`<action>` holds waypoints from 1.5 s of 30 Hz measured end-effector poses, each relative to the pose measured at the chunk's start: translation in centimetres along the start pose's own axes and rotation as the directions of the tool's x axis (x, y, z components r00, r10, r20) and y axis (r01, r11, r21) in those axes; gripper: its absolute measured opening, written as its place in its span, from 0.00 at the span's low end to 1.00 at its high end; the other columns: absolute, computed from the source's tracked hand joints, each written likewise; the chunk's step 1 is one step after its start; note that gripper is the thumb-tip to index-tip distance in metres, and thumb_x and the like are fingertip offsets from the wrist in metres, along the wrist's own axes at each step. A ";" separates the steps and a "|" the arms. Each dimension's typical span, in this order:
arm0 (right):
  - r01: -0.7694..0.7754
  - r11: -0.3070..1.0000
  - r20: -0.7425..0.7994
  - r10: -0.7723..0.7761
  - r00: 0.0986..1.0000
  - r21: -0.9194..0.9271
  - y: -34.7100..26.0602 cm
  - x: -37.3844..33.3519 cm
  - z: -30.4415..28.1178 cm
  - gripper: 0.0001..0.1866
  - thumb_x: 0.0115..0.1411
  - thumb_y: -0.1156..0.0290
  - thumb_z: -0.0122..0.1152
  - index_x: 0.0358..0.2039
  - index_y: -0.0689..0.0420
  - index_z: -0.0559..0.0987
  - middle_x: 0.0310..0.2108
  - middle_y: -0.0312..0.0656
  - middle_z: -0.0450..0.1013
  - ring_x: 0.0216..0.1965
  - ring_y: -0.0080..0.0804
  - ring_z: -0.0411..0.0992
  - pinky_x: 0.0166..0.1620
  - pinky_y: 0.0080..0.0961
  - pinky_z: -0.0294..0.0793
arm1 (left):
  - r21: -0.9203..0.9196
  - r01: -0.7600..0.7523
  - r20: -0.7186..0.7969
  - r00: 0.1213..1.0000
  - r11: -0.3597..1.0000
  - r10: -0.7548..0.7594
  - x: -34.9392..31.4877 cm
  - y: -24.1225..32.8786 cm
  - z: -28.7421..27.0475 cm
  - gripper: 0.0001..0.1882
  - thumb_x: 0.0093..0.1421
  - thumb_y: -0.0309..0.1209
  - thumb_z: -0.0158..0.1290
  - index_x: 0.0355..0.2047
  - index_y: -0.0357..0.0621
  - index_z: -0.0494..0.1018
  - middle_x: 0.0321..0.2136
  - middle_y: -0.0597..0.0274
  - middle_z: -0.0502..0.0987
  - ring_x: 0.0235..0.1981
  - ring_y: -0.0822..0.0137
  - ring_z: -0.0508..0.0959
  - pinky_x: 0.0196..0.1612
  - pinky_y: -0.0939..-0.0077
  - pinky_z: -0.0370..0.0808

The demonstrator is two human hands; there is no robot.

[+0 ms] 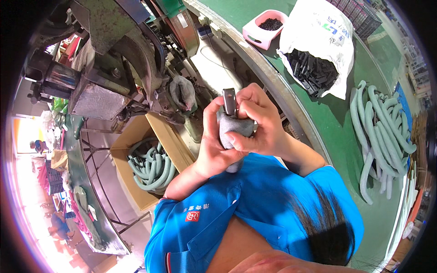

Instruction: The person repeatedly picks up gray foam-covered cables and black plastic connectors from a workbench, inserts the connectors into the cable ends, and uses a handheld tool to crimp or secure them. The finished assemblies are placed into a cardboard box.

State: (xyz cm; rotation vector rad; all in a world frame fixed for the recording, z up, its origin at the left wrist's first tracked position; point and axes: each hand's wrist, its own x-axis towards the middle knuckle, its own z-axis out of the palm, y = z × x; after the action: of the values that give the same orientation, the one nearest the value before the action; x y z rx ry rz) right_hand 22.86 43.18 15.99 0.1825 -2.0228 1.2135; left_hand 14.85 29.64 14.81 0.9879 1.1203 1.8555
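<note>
In front of my chest, both hands are closed around a grey foam-covered tube (234, 127). A dark, shiny, narrow end piece (230, 102) stands up from its top. My left hand (210, 148) wraps the tube from the left, its fingers reaching up beside the end piece. From the right, my right hand (261, 120) grips the foam, thumb across its front and bent fingers next to the end piece. The tube's lower part shows below my hands against the blue shirt; the fingers hide some of the middle.
At left stands a heavy machine (100, 100), with a cardboard box (175, 145) of grey-green foam tubes below it. On the green table (327, 132) to the right are a pink bin (259, 37) of small black parts, a white sack (314, 27) of black pieces and piled foam tubes (382, 132).
</note>
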 end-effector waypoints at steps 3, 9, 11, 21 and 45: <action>-0.060 0.997 0.056 0.056 0.997 0.058 0.8 0.1 -0.3 0.21 0.41 0.63 0.73 0.28 0.61 0.72 0.34 0.45 0.64 0.35 0.34 0.64 0.37 0.26 0.65 | 0.023 0.012 -0.031 0.999 1.000 -0.012 0.0 -0.2 0.5 0.46 0.45 0.18 0.62 0.59 0.50 0.47 0.47 0.58 0.65 0.46 0.65 0.69 0.47 0.71 0.69; -0.215 0.706 -0.083 0.363 0.928 0.675 2.1 -1.7 0.9 0.23 0.52 0.76 0.67 0.49 0.61 0.71 0.42 0.43 0.68 0.45 0.28 0.68 0.48 0.25 0.68 | -0.040 0.085 -0.163 0.982 0.996 -0.090 0.6 0.2 -0.6 0.43 0.43 0.15 0.60 0.55 0.54 0.51 0.39 0.55 0.68 0.37 0.64 0.73 0.36 0.71 0.74; -0.331 0.604 -0.083 0.554 0.829 0.724 4.3 -2.6 0.3 0.26 0.56 0.73 0.64 0.53 0.61 0.65 0.36 0.43 0.72 0.39 0.28 0.71 0.44 0.26 0.72 | -0.052 0.065 -0.134 0.988 0.997 -0.072 0.7 0.5 -2.3 0.41 0.42 0.14 0.59 0.54 0.53 0.52 0.32 0.52 0.70 0.27 0.63 0.74 0.27 0.72 0.74; -0.564 0.200 -0.446 0.429 0.786 -0.801 25.6 -15.8 -18.1 0.14 0.50 0.67 0.60 0.37 0.57 0.75 0.40 0.46 0.68 0.43 0.45 0.66 0.46 0.41 0.69 | -0.132 0.484 -0.015 0.872 0.865 -0.490 -2.1 -1.9 -4.9 0.36 0.37 0.14 0.60 0.46 0.47 0.56 0.20 0.51 0.71 0.16 0.63 0.73 0.18 0.74 0.70; -0.672 0.448 0.318 0.636 0.703 0.590 4.0 -3.4 -5.3 0.16 0.66 0.57 0.47 0.34 0.59 0.67 0.14 0.33 0.62 0.12 0.14 0.54 0.17 0.14 0.50 | 0.134 0.586 0.034 0.803 0.799 -0.595 -1.9 0.3 -1.9 0.35 0.44 0.26 0.68 0.52 0.39 0.64 0.33 0.63 0.73 0.29 0.74 0.76 0.28 0.79 0.76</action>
State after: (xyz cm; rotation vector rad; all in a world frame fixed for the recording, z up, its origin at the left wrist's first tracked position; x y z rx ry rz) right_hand 26.20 48.76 12.29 -0.2855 -1.6018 2.4652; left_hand 13.90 27.24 14.02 0.6511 1.3199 1.2449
